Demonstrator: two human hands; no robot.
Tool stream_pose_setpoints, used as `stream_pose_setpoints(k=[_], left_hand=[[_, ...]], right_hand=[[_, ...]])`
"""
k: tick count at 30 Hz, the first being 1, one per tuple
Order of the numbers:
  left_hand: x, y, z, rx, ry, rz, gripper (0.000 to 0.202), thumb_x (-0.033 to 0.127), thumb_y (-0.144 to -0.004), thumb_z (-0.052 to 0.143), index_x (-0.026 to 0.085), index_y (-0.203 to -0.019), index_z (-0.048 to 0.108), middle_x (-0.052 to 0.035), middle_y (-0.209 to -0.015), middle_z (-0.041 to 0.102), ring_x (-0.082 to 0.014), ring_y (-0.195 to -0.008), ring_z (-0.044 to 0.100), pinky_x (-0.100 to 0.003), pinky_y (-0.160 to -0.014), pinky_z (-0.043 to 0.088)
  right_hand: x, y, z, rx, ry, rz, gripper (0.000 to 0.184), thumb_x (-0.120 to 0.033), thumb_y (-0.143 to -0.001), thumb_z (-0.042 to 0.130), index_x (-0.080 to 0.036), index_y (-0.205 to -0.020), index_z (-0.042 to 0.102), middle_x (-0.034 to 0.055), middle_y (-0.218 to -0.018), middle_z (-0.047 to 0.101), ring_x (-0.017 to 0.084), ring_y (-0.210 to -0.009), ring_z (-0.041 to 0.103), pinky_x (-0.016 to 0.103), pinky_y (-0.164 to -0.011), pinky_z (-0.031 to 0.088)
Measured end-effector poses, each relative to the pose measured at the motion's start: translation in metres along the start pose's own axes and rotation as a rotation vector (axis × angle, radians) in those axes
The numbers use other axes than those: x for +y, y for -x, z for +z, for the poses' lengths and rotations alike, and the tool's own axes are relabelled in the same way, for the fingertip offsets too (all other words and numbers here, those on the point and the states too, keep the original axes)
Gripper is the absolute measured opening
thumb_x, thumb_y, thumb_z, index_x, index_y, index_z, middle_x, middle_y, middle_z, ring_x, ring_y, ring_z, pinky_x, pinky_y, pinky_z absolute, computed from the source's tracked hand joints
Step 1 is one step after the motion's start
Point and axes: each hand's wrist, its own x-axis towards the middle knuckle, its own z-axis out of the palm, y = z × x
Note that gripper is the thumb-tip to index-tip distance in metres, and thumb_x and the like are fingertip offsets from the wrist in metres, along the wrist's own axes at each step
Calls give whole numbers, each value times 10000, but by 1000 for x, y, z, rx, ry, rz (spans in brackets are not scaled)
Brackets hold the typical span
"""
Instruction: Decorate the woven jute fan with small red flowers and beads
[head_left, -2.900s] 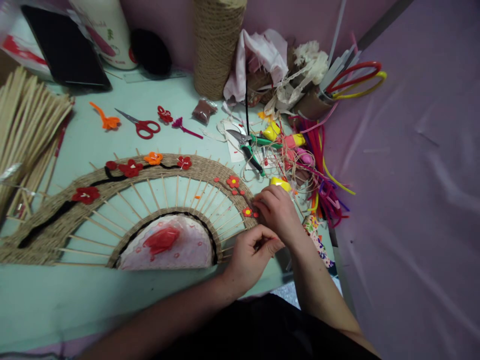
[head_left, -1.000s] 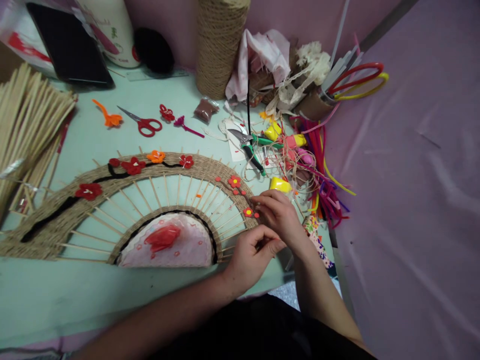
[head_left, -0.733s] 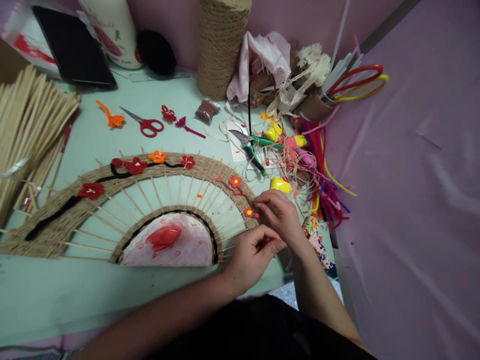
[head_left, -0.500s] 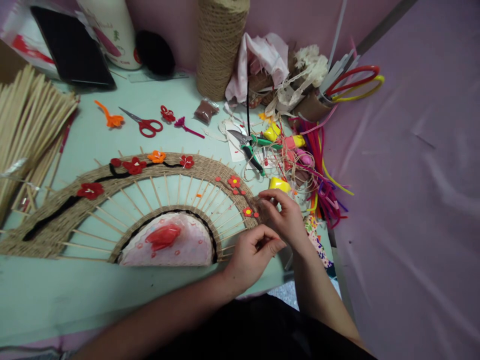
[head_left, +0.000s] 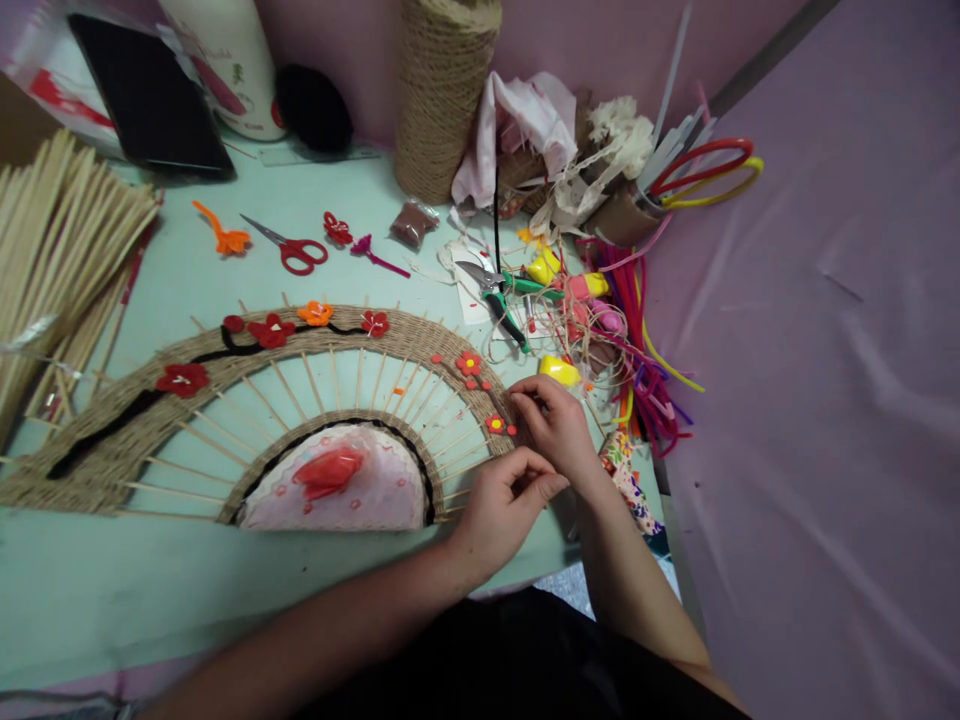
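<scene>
A woven twine fan (head_left: pixel 420 338) with wooden ribs lies on the table, decorated with red and orange flowers and black branches. A pale half-round panel (head_left: pixel 397 490) at its base carries a crumpled red piece (head_left: pixel 330 470). My left hand (head_left: pixel 502 505) is closed in a pinch by the fan's right end; what lies between thumb and finger is too small to make out. Just beyond it, my right hand (head_left: pixel 555 420) bends over the woven band's right edge beside the small red clay flowers (head_left: pixel 496 424). Its fingers are also closed, and their contents are hidden.
Red-handled scissors (head_left: pixel 300 256), green-handled pruning shears (head_left: pixel 501 302) and a yellow clay packet (head_left: pixel 559 371) lie beyond the fan. Bundled sticks (head_left: pixel 67 240) are at left. A twine spool (head_left: pixel 442 100) stands at the back. Pipe cleaners (head_left: pixel 637 350) and tangled string crowd the right.
My right hand has moved slightly left and closer to the woven edge. My left hand stays nearly in place, still pinched. The view has shifted a little.
</scene>
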Motion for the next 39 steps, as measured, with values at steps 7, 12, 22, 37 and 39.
stream_pose_setpoints(k=[7,12,22,37,39], left_hand=[[1,1,0,-3,-6,-14,182,338,-810,633,173,-746,590,47,-623,502,-103,-601,449,-233,-584,342],[0,1,0,-6,-19,4,181,334,-819,630,173,-746,593,43,-636,515,-104,-613,460,-232,-596,352],[-4,1,0,-24,-51,19,197,354,-832,627,175,-759,591,48,-630,505,-102,-602,441,-232,-583,342],[-6,2,0,-29,-58,29,193,356,-828,627,178,-765,590,42,-639,512,-107,-609,452,-233,-584,352],[-6,2,0,-27,-57,30,190,352,-824,630,177,-761,591,40,-643,520,-108,-613,458,-234,-588,354]], right_hand=[[-7,-1,-11,322,-375,178,107,-301,-838,622,-208,-892,630,20,-836,675,146,-743,610,298,-719,495],[-9,11,-23,257,-397,227,134,-305,-808,668,-216,-906,692,0,-766,663,128,-666,576,281,-657,483],[-6,25,-32,235,-453,254,89,-294,-782,689,-206,-797,693,-7,-723,654,115,-644,553,257,-636,456],[-1,28,-31,213,-442,264,107,-303,-814,653,-208,-830,699,8,-743,679,129,-658,585,269,-643,479],[0,29,-29,196,-453,271,140,-312,-840,621,-209,-883,707,22,-784,700,134,-679,603,276,-656,487]])
